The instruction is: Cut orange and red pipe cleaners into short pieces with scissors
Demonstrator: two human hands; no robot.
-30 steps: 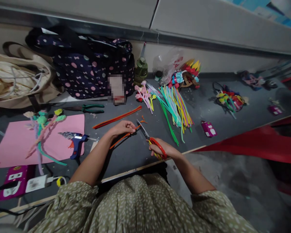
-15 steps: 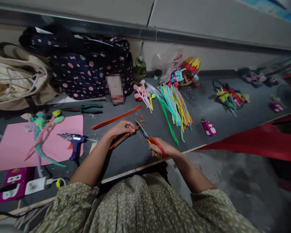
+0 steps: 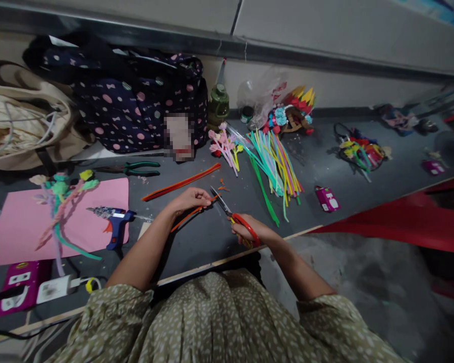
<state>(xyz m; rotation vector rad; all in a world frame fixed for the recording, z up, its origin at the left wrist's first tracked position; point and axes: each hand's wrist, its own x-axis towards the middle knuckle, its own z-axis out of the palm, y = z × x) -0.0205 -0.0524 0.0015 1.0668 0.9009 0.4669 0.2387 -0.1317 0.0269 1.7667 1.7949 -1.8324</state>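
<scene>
My left hand (image 3: pixel 188 198) pinches an orange pipe cleaner (image 3: pixel 185 217) over the dark grey table (image 3: pixel 212 237). My right hand (image 3: pixel 249 233) grips red-handled scissors (image 3: pixel 235 217), whose blades point up-left at the pipe cleaner's tip near my left fingers. A few small orange offcuts (image 3: pixel 222 185) lie just beyond the blades. A longer bundle of orange pipe cleaners (image 3: pixel 181 182) lies flat past my left hand.
A blue glue gun (image 3: pixel 115 222) rests on pink paper (image 3: pixel 22 222) with a pipe-cleaner flower (image 3: pixel 60 201). Green pliers (image 3: pixel 136 168), a spread of coloured pipe cleaners (image 3: pixel 274 166), a polka-dot bag (image 3: pixel 136 106), a beige bag (image 3: pixel 22 126) and a power strip (image 3: pixel 15 290) surround the work spot. Red sheet (image 3: pixel 401 227) lies right.
Both hands stay nearly still with the scissors at the pipe cleaner's tip; only the view has shifted slightly.
</scene>
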